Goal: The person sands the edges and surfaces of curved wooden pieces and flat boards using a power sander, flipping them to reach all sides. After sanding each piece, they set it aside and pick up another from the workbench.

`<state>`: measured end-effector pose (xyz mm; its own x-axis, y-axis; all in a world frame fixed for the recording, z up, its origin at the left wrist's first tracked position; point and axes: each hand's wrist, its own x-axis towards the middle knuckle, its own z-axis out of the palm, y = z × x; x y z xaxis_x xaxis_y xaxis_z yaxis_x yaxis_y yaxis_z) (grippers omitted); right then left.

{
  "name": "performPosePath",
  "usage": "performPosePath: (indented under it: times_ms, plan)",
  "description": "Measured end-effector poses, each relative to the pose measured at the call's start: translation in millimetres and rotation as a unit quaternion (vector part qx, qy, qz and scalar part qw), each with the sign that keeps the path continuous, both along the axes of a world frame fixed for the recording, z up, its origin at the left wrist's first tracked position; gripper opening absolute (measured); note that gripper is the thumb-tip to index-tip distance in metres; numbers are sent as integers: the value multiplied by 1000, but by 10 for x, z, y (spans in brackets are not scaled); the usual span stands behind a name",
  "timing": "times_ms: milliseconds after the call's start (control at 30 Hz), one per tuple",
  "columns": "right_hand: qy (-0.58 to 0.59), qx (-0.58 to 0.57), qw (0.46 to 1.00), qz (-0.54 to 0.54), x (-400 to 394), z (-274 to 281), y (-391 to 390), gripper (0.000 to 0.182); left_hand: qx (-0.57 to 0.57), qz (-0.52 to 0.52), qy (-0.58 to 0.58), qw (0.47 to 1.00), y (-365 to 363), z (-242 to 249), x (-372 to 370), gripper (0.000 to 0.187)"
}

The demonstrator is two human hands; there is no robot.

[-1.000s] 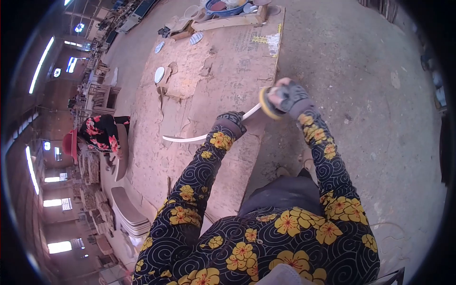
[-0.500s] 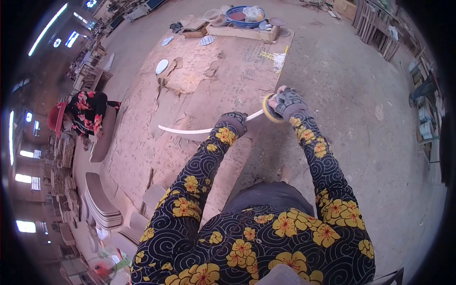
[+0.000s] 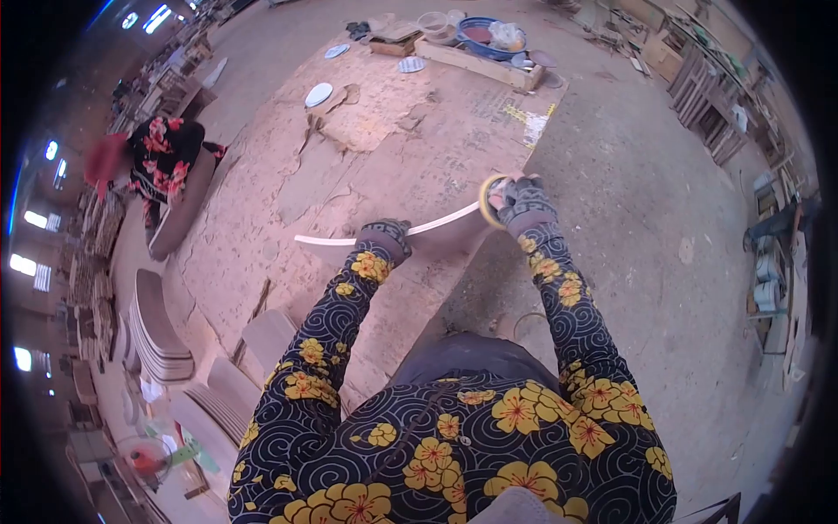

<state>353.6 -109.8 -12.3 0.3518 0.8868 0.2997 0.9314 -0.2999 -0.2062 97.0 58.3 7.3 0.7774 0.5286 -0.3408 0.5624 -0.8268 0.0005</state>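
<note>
Both hands wear dark gloves and work on one long, thin, curved white strip [image 3: 410,231] that lies along the near edge of a big dusty worktable [image 3: 367,166]. Left hand [image 3: 384,237] is closed down over the middle of the strip, pinning it against the tabletop. Right hand [image 3: 517,199] is wrapped shut around a small tool carrying a round yellow disc [image 3: 485,199], which meets the strip's end at the table's corner; it looks like a sander, though the glove hides most of it. Beyond the hands, at the table's far end, sit a blue bowl [image 3: 485,33] and a wooden tray [image 3: 482,63], with a round white disc [image 3: 319,94] nearer the left edge. Off past the left hand, another person [image 3: 161,153] in a red-flowered top bends over a curved wooden panel [image 3: 179,210].
</note>
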Motion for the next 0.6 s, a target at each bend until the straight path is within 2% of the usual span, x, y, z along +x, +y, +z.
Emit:
performPosePath:
  times_ms: [33, 133, 200, 300, 400, 467, 533, 600]
  plan:
    - [60, 0, 998, -7, -56, 35, 39, 37, -12, 5, 18, 1000, -23, 15, 3, 49]
    - [68, -117, 991, -3, -634, 174, 268, 40, -26, 15, 27, 999, -40, 71, -4, 54]
    - [55, -52, 996, 43, -1073, 144, 204, 41, -12, 18, 2, 1000, -3, 45, -60, 54]
    - [111, -32, 990, 86, -1218, 106, 123, 43, 18, 3, -23, 1000, 214, -209, -286, 52]
    - [12, 131, 988, 80, -906, -297, 212, 42, -11, 27, 2, 1000, 150, -37, -282, 49]
    - [123, 50, 991, -14, -553, 73, 191, 45, -5, 16, -15, 1000, 163, -35, -280, 47]
    - [78, 115, 990, -10, 47, -199, 167, 47, -5, 24, -3, 1000, 147, 17, -245, 47]
    - [208, 141, 961, -117, 345, -283, 128, 50, -4, 19, -2, 1000, 154, -10, -260, 49]
